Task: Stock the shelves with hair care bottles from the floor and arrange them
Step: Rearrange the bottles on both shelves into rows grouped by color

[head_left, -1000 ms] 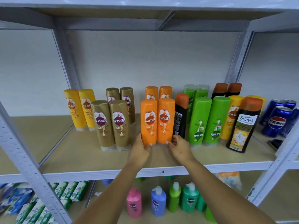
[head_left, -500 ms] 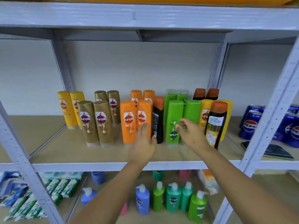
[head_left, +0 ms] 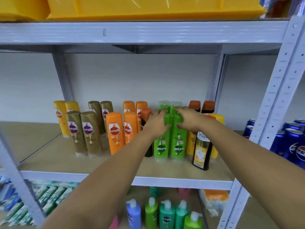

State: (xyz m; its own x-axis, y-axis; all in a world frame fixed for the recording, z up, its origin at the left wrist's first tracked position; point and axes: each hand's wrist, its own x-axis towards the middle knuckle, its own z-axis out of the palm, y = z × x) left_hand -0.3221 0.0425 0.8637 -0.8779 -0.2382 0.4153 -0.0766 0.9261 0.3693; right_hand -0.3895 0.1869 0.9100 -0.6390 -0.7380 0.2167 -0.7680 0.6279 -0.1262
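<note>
Two green Sunsilk bottles stand side by side near the front of the wooden shelf (head_left: 66, 164). My left hand (head_left: 156, 123) grips the top of the left green bottle (head_left: 161, 146). My right hand (head_left: 188, 119) grips the top of the right green bottle (head_left: 179, 146). Two more green bottles (head_left: 170, 104) stand behind them. To the left are orange bottles (head_left: 115, 133), gold-brown bottles (head_left: 90, 134) and yellow bottles (head_left: 60, 118). A black bottle with an orange cap (head_left: 146, 116) is half hidden by my left arm. A black Shayla bottle (head_left: 200, 151) stands at the right.
Blue Pepsi cans (head_left: 293, 146) sit in the neighbouring bay past a grey upright (head_left: 280, 90). Yellow bins (head_left: 148, 7) fill the shelf above. Pump bottles (head_left: 166, 214) and green-white packs (head_left: 49, 195) are on the shelf below.
Both hands left the orange bottles, moved right and up, and closed on the tops of the two front green bottles. The view has shifted closer and upward.
</note>
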